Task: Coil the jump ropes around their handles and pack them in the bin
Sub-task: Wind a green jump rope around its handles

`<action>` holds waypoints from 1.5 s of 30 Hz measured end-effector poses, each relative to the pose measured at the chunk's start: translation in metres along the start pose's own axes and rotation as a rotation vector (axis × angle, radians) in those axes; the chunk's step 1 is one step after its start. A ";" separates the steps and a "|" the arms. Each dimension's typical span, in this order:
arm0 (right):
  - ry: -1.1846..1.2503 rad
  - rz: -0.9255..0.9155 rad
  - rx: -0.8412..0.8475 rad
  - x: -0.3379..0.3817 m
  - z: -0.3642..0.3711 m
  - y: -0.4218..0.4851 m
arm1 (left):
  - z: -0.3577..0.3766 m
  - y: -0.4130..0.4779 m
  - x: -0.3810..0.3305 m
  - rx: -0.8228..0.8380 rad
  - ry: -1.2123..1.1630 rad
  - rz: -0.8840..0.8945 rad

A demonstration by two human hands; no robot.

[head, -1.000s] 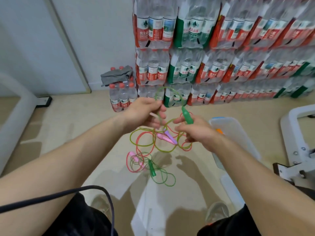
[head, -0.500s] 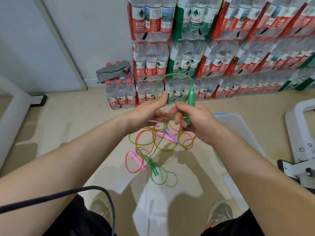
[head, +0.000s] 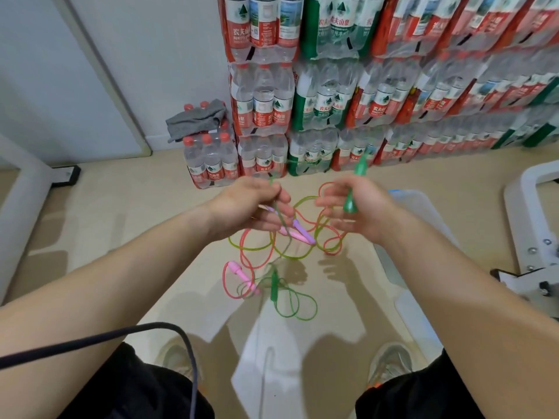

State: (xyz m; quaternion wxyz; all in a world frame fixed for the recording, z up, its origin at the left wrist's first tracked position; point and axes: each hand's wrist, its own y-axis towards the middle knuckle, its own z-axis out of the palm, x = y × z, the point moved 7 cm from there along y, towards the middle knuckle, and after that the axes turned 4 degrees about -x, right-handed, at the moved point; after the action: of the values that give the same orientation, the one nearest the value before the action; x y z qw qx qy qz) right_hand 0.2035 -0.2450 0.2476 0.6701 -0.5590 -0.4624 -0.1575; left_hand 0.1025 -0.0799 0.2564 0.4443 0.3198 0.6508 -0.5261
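Our forearms reach forward, hands apart. Our right hand (head: 358, 208) curls round the green handle (head: 350, 204); our left hand (head: 252, 204) (blurred) seems to pinch the green rope (head: 271, 182).

The brand 农夫山泉 reads in white on the green shrink-wrapped pack of water bottles (head: 341, 24) at upper centre and on the red paper bottle labels (head: 241, 33) left of it; the smaller print is illegible.

hands: left hand (head: 257, 207), right hand (head: 357, 213) and forearms bare | legs: black shorts (head: 136, 388) | feet: pale grey shoes (head: 390, 364), orange trim on the right one | cable (head: 121, 337): thin, dark, over left forearm
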 end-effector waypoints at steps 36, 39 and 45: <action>-0.322 -0.211 0.356 -0.009 0.046 -0.031 | -0.013 0.005 -0.026 -0.201 -0.394 0.035; -0.153 -0.242 0.294 0.002 0.040 -0.031 | -0.010 0.008 -0.017 -0.181 -0.235 -0.020; 0.220 -0.238 0.214 0.020 0.030 -0.029 | 0.043 -0.008 -0.007 0.072 0.015 0.061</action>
State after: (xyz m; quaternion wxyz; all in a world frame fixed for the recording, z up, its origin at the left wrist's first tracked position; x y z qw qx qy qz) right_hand 0.1796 -0.2212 0.2789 0.7487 -0.4054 -0.4633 -0.2459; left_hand 0.1085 -0.1235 0.2644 0.4433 0.3592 0.6247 -0.5330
